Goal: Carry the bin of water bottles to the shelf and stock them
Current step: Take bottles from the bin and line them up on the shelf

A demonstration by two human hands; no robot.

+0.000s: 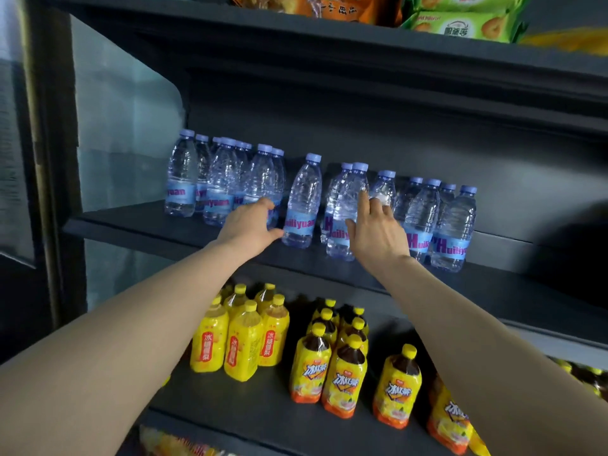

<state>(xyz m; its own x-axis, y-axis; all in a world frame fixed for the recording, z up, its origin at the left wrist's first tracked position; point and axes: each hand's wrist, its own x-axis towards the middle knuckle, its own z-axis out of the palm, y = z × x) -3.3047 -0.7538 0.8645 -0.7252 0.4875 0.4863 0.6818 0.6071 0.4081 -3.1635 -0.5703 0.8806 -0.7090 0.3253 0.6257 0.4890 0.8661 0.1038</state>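
As the head camera looks up at a dark grey metal shelf, a row of clear plastic water bottles with pale purple caps and blue labels is seen standing upright along its middle board, bunched at the left, looser in the middle and bunched again at the right. The left hand is stretched to the left bunch, its fingers curled round the lower part of a clear bottle at the end of that bunch, with the thumb pointing toward a single upright bottle just beside it. The right hand is laid against a front bottle in the middle group, the thumb lying across its blue label and the forefinger held straight up along its side; the other fingers are spread and relaxed, so nothing is gripped. The bin is not in view. On the board below, yellow-capped bottles of yellow drink and of dark tea are ranged in groups. Green and orange snack packets lie on the top board.
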